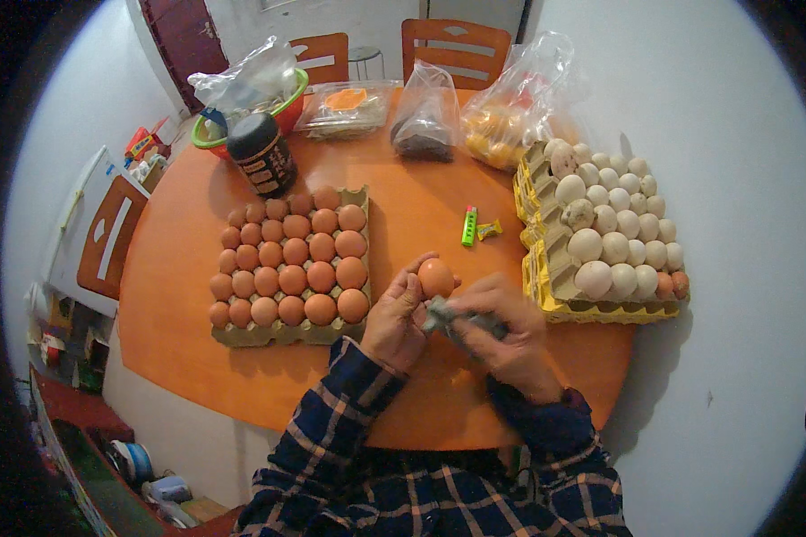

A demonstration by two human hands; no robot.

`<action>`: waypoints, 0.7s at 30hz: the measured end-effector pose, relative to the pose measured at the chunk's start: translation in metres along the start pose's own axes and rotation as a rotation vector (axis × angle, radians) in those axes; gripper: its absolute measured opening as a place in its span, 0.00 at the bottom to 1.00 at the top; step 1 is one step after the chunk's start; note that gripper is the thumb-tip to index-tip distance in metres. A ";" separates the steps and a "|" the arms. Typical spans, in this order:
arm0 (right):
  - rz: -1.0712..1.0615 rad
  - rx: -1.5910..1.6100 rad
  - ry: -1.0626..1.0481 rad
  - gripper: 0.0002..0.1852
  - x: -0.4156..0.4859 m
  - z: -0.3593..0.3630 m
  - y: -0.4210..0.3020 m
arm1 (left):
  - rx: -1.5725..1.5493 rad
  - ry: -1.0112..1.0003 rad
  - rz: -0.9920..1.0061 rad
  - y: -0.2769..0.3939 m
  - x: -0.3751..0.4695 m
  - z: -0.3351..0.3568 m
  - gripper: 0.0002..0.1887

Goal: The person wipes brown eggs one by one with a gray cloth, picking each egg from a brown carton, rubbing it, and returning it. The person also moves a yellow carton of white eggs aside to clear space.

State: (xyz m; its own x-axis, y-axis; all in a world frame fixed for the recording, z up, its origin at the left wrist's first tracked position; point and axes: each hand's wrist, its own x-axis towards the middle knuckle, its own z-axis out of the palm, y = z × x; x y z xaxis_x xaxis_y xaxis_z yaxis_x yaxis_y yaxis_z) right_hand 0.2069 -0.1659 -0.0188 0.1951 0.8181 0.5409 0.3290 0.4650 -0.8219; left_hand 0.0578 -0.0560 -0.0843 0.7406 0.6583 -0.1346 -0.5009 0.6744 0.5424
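Observation:
A brown egg (pixel 436 278) rests in the fingers of my left hand (pixel 397 315), held above the table. My right hand (pixel 504 329), blurred, grips a grey-green cloth (pixel 441 314) just below and to the right of that egg. To the left lies a cardboard egg tray (pixel 282 337) with rows of brown eggs (pixel 295 251); one pocket in its far right corner holds no egg. On the right, stacked yellow and grey egg trays (pixel 541 268) carry mostly white eggs (pixel 615 247), a few soiled, with two small brown eggs (pixel 672 285) at the near right corner.
Beyond my hands lie a green lighter (pixel 469 226) and a yellow wrapped sweet (pixel 489 230). At the back stand a black jar (pixel 262 156), a green-rimmed basin (pixel 298 94), a clear plastic box (pixel 342 111), a bag with dark contents (pixel 424 121) and a bag of yellow-orange items (pixel 500 127).

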 end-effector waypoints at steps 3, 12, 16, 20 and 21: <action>-0.072 -0.161 0.277 0.11 0.006 -0.014 0.007 | -0.027 -0.040 0.038 0.002 0.002 0.003 0.29; 0.005 -0.183 0.278 0.09 0.011 -0.003 0.020 | 0.066 -0.220 -0.018 -0.014 0.004 -0.024 0.34; -0.081 -0.275 0.221 0.11 0.006 0.006 0.030 | 0.109 -0.189 0.096 -0.018 0.006 -0.018 0.32; -0.081 -0.261 0.150 0.12 -0.002 0.011 0.030 | 0.073 -0.152 0.097 -0.013 0.007 -0.020 0.28; -0.076 -0.226 0.121 0.13 -0.004 0.012 0.031 | 0.063 -0.134 0.072 -0.010 0.007 -0.020 0.28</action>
State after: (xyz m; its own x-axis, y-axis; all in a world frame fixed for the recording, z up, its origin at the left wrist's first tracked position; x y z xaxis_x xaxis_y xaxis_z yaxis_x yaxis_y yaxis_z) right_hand 0.2052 -0.1511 -0.0483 0.2662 0.7313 0.6280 0.5421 0.4252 -0.7248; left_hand 0.0586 -0.0512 -0.1074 0.7588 0.6511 0.0161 -0.5291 0.6018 0.5983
